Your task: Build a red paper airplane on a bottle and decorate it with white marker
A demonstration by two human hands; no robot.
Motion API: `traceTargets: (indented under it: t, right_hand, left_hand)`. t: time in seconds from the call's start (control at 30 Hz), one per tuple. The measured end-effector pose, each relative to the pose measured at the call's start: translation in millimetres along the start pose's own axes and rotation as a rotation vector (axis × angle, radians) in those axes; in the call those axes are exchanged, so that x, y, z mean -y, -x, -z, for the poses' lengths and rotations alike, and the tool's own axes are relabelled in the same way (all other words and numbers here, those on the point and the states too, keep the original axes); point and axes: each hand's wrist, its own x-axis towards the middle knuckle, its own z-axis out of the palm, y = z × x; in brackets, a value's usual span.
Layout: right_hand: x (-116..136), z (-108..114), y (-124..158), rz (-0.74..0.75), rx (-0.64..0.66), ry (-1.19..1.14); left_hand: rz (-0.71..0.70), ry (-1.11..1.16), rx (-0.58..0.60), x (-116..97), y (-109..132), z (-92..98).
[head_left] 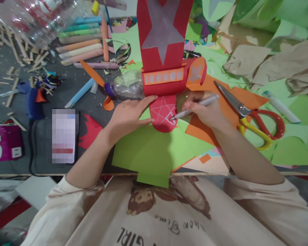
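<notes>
A plane (164, 87) made from a plastic bottle wrapped in red paper lies across the table, with an orange propeller (93, 73) at its purple cap. Its upper red wing (178, 30) bears a filled silver star. On the lower red wing (164, 124) is a star outline, partly filled at its lower right. My left hand (130, 114) rests beside that wing, fingers spread, fingertips on its left edge. My right hand (201, 107) grips a silver marker (207, 100), its tip touching the star outline. Green paper (149, 150) lies under the lower wing.
Scissors (246, 111) with red and yellow handles lie right of my right hand, near a capped marker (281, 106). A phone (64, 136), a blue glue gun (34, 102) and a purple box (6, 141) are at left. Several coloured markers (79, 46) lie behind.
</notes>
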Motion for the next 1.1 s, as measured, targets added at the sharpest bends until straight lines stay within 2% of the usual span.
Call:
traceTargets:
  t: [0.23,0.57,0.8,0.97,1.1]
  right_hand:
    - [2.7,-2.5,1.0,0.045,0.003,0.010]
    - [5.6,-0.6,0.9,-0.044,0.039,0.134]
    - [3.5,-2.4,0.6,-0.045,-0.024,0.036]
    - [3.4,-3.9,1.9,-0.004,-0.010,0.052]
    - [-1.6,-2.2,0.6,-0.045,-0.003,0.016]
  left_hand:
    - [-0.002,0.001,-0.001,-0.6,-0.6,-0.3]
    - [-0.016,-0.012,-0.015,1.0,-0.6,-1.6]
    - [-0.016,-0.012,-0.018,0.1,-0.1,-0.2]
    - [-0.011,0.006,-0.002,-1.0,0.3,2.0]
    - [-0.011,0.013,-0.015,-1.1,0.5,2.2]
